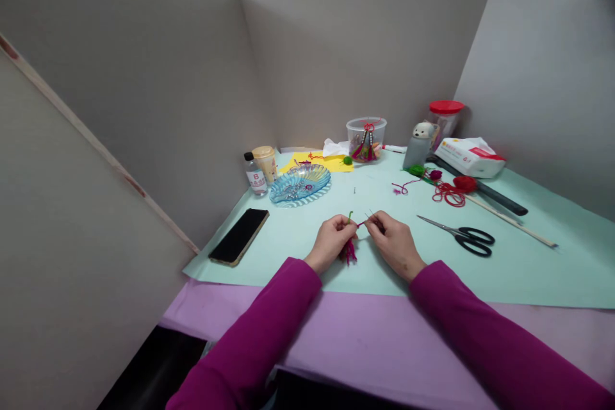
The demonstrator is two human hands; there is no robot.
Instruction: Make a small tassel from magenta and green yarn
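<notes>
Magenta tassel [351, 252], green tip [350, 214], pinched in L fingers [346, 228]; R fingers [377, 229] pinch prob. needle [368, 216].

the light is even and moderate, soft over the pale green surface [288, 269], with the grey panels [365, 51] duller and a bright white patch at the top. shadows beside the forearms are soft and faint. below the surface it falls nearly black. the wide view stretches the sleeves toward the lower corners, the upper right corner darkens, and small strands near the fingertips [369, 218] lack fine detail.
</notes>
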